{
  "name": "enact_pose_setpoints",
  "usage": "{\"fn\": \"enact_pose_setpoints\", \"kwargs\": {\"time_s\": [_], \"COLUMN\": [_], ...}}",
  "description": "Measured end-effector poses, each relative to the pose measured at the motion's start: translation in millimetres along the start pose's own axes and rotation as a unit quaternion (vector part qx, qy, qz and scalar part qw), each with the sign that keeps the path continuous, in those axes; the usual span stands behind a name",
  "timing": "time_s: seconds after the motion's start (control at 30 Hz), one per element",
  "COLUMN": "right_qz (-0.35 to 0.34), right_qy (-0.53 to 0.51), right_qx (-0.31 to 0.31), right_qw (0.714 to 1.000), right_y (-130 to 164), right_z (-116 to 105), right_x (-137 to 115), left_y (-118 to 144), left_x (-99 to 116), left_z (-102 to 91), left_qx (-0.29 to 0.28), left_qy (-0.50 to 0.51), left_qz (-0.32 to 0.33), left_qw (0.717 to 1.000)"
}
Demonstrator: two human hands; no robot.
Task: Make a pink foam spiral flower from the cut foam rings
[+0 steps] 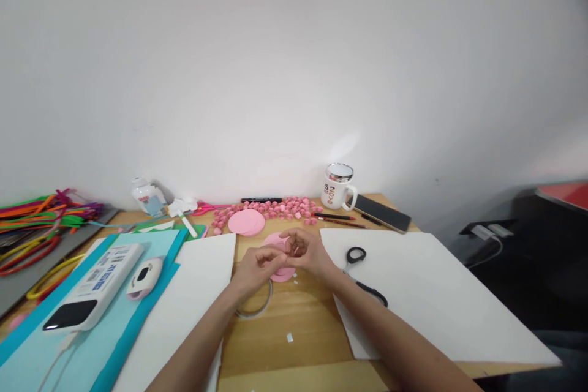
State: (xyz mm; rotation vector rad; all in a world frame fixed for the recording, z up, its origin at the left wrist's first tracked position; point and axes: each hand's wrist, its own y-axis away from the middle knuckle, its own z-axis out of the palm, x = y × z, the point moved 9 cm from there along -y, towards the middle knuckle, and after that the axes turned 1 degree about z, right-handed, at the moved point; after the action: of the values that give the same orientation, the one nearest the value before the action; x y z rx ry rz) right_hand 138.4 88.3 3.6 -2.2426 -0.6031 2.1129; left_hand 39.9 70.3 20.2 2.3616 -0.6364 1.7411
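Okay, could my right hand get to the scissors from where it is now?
Probably yes. The right hand is pinching the pink paper piece together with the left hand, and the scissors lie just beside its wrist on the white sheet, nothing between. It would need to let go first.

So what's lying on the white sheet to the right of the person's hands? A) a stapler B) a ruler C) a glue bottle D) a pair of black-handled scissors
D: a pair of black-handled scissors lies on the white sheet, partly hidden by the right forearm, just beside the right hand, which meets the left hand over a pink paper disc.
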Motion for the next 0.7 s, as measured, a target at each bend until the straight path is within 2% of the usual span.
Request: {"fn": "enact_pose_setpoints", "kwargs": {"time_s": [0.3, 0.6, 0.7], "right_qz": [-0.072, -0.168, -0.217], "right_qy": [0.083, 0.249, 0.276], "right_qx": [-0.045, 0.014, 0.042], "right_qw": [0.993, 0.954, 0.935], "right_y": [3, 16, 24], "right_z": [16, 15, 14], "right_x": [-4, -25, -43], "left_y": [4, 6, 4], "left_x": [-12, -13, -15], "left_z": [13.9, 14.9, 14.7], "left_qx": [-0.065, -0.072, -0.05], "left_qy": [0.02, 0.072, 0.091], "left_qz": [-0.025, -0.046, -0.036], "left_qw": [0.997, 0.994, 0.994]}}
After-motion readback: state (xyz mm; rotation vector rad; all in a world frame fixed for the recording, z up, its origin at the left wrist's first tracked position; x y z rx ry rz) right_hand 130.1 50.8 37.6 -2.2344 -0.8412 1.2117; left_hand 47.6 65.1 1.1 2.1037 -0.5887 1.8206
